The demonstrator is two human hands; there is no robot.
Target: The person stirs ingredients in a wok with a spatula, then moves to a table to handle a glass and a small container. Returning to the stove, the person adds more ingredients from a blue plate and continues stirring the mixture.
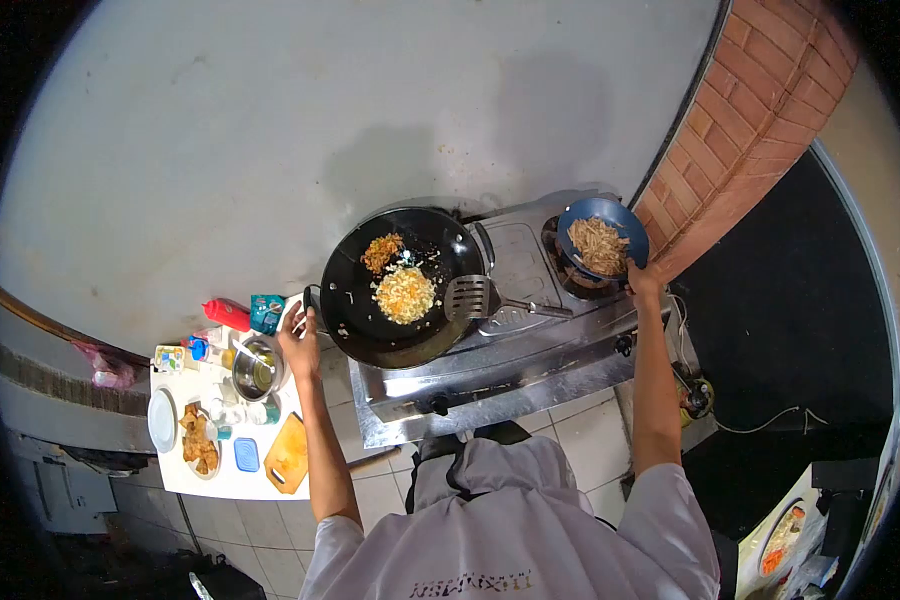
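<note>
My right hand (pixel 644 279) is closed on the near right side of a round blue pan (pixel 567 222), which sits over the right burner. Light brown shredded strips (pixel 598 246) fill its middle. At the left rim of a large black wok (pixel 390 345) is my left hand (pixel 298 338), its fingers apart and the tips right at the wok's side handle (pixel 311 296). Inside the wok lie a pale yellow chopped heap (pixel 405 295) and a smaller browned heap (pixel 381 253). A slotted metal spatula (pixel 468 297) rests across the wok's right edge, its handle over the stove.
The steel stove (pixel 400 393) stands against a grey wall, brick (pixel 740 110) to its right. A white table (pixel 300 399) on the left bears a metal bowl (pixel 257 368), red bottle (pixel 227 314), orange cutting board (pixel 288 455), blue lid (pixel 246 455) and plate of browned food (pixel 200 442).
</note>
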